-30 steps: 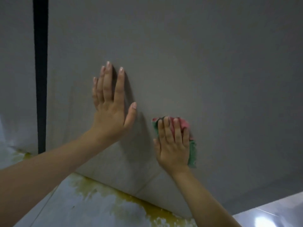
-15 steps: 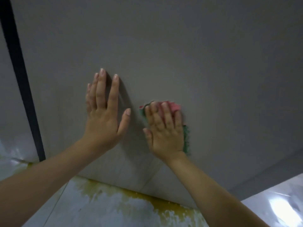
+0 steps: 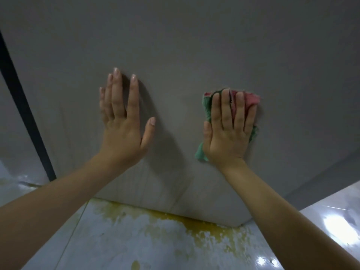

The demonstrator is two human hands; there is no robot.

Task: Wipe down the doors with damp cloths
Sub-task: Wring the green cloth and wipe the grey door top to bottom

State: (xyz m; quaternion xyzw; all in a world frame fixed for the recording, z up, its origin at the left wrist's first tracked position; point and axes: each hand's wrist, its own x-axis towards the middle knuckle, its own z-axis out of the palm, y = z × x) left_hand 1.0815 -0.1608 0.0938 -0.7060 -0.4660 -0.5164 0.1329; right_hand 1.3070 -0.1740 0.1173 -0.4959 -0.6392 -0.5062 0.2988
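A plain grey door [image 3: 194, 45] fills most of the view. My left hand [image 3: 122, 121] lies flat against it, fingers apart, holding nothing. To its right, my right hand [image 3: 228, 131] presses a crumpled pink and green cloth [image 3: 251, 99] flat on the door; the cloth shows above the fingertips and at both sides of the palm. Faint streaks run down the door below my hands.
A black vertical strip [image 3: 25, 117] borders the door on the left, with another grey panel [image 3: 11, 133] beyond it. Below the door lies glossy pale floor tile [image 3: 136, 244] with a yellow stain [image 3: 194, 225] along the door's bottom edge.
My right hand has slid the cloth up and to the right across the door, away from my left hand. My left hand stays flat on the door.
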